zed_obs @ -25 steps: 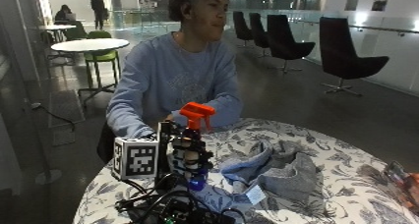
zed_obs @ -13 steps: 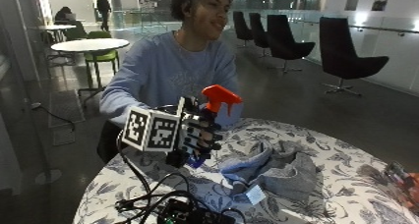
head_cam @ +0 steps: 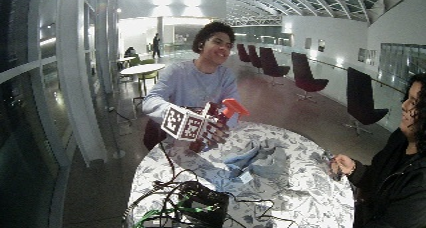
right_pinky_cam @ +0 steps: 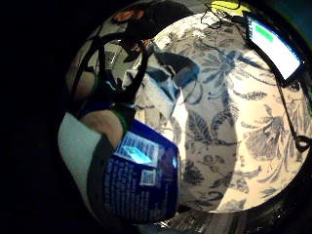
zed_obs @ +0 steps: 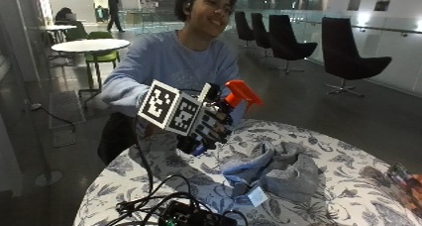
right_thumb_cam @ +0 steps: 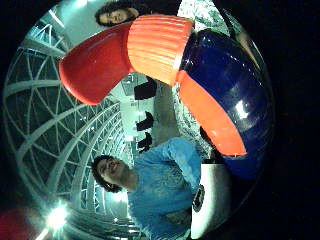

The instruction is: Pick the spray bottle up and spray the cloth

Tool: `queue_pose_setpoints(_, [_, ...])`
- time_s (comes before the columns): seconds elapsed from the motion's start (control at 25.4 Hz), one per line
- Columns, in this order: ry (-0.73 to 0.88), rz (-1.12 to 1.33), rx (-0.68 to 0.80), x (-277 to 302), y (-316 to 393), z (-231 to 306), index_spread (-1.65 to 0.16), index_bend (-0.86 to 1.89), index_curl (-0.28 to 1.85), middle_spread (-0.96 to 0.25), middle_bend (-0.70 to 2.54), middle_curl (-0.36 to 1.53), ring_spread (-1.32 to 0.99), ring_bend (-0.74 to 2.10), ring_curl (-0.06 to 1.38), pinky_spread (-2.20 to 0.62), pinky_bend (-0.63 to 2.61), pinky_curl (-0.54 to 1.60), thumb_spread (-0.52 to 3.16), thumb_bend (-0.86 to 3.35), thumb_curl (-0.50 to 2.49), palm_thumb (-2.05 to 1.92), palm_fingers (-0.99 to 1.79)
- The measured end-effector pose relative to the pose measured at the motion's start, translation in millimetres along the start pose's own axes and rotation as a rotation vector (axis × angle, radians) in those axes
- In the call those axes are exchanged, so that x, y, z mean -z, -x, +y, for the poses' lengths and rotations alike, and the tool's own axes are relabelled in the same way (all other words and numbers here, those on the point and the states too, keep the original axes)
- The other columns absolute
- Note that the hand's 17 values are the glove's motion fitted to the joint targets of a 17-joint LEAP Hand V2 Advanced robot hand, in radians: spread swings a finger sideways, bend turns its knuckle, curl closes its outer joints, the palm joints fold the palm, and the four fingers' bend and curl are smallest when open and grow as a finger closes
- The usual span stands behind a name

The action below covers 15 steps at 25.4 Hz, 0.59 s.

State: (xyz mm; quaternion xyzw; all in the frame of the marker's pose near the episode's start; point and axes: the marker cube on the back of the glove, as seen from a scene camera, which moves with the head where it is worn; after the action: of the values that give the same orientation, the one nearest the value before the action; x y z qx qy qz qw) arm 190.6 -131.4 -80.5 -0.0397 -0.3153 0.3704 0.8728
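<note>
In the outside view my gloved right hand (zed_obs: 210, 129) grips a spray bottle (zed_obs: 240, 93) and holds it tilted in the air above the near left part of the round table (zed_obs: 342, 206). The bottle has an orange trigger head and a dark blue body. Its nozzle points toward the right, over the cloth. The crumpled blue-grey cloth (zed_obs: 280, 169) lies on the middle of the table, below and to the right of the hand. The blue labelled body (right_pinky_cam: 139, 180) fills the little finger side view, with the cloth (right_pinky_cam: 161, 83) beyond. The orange head (right_thumb_cam: 150, 47) fills the thumb side view.
A black box with tangled cables (zed_obs: 191, 216) sits at the table's front left. A lit screen (right_pinky_cam: 272, 46) lies on the flowered tablecloth past the cloth. A small object (zed_obs: 405, 179) rests at the table's right edge.
My hand has lifted the bottle off the table, carried it up and to the right, and tipped it toward the cloth. The cloth has not moved.
</note>
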Motion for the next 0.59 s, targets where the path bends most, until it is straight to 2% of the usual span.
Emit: queue_pose_setpoints(0.59, [0.103, 0.106, -0.111, -13.5, 12.0, -0.5, -0.24, 0.11, 0.3, -0.08, 0.22, 0.47, -0.01, 0.46, 0.39, 0.2, 0.31, 0.37, 0.55, -0.02, 0.7, 1.09, 1.06])
